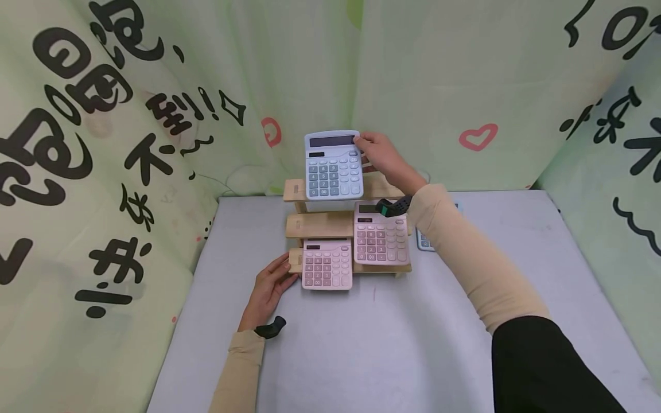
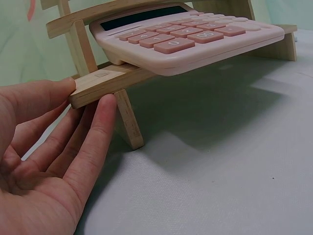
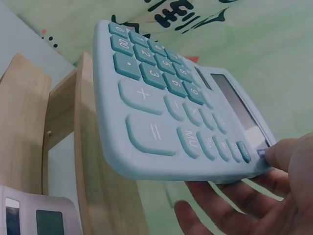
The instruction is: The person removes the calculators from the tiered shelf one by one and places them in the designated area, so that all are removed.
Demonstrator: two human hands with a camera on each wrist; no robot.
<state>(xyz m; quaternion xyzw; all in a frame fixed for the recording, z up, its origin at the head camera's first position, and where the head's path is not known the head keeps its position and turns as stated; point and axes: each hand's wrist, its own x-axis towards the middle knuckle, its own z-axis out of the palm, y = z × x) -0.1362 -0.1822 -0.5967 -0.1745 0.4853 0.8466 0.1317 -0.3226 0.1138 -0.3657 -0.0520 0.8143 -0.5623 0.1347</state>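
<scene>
My right hand grips a light blue calculator by its upper right corner, thumb on the front and fingers behind. The calculator is over the left part of the top tier of a three-tier wooden stand; whether it touches the wood I cannot tell. At the lowest tier, my left hand pinches the left end of the board, thumb above and fingers below, as the left wrist view shows. Beside it a pink calculator leans on that tier. Another pink calculator sits higher on the right, partly behind my right wrist.
A further blue calculator lies on the white table right of the stand, mostly hidden by my right sleeve. Pale green curtains with black lettering enclose the table at the back and both sides.
</scene>
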